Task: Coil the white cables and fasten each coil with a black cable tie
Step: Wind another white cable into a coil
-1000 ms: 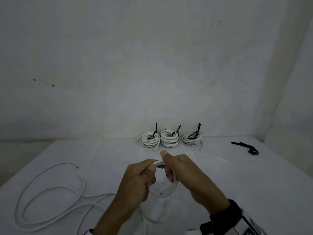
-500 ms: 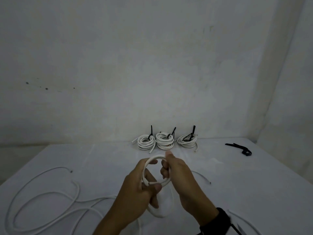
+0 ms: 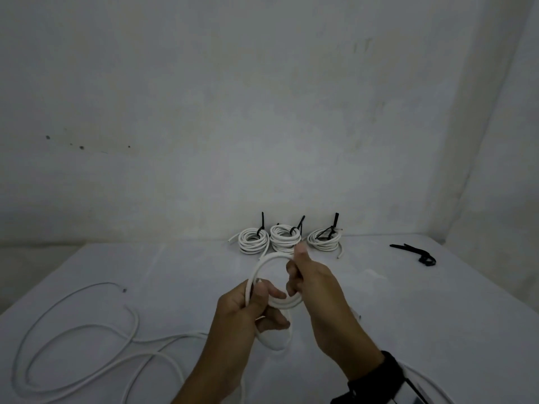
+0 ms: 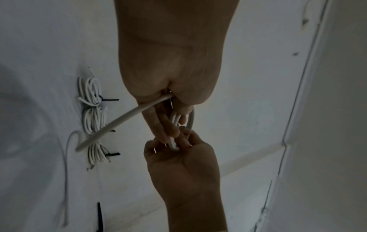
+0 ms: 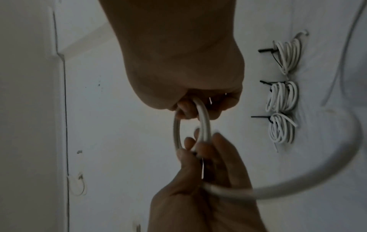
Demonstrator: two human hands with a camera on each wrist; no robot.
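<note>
Above the middle of the white table I hold a white cable point(image 3: 264, 265) wound into a small coil. My left hand point(image 3: 256, 298) pinches the coil's near left side between thumb and fingers. My right hand point(image 3: 300, 275) grips the coil's right side, thumb pointing up. In the left wrist view the left hand point(image 4: 170, 119) has the cable point(image 4: 123, 117) running out leftward. In the right wrist view the right hand point(image 5: 198, 108) curls round the loop point(image 5: 204, 122). Three tied coils point(image 3: 284, 239) with black cable ties lie at the back of the table.
The rest of the white cable point(image 3: 87, 330) sprawls in loose loops over the table's left part. Spare black cable ties point(image 3: 417, 253) lie at the back right. A plain wall rises behind the table point(image 3: 437, 316), and a side wall closes the right.
The coil has grown from one small loop to a wider ring with another turn. My right hand has moved up along the coil's right side; the left keeps its pinch.
</note>
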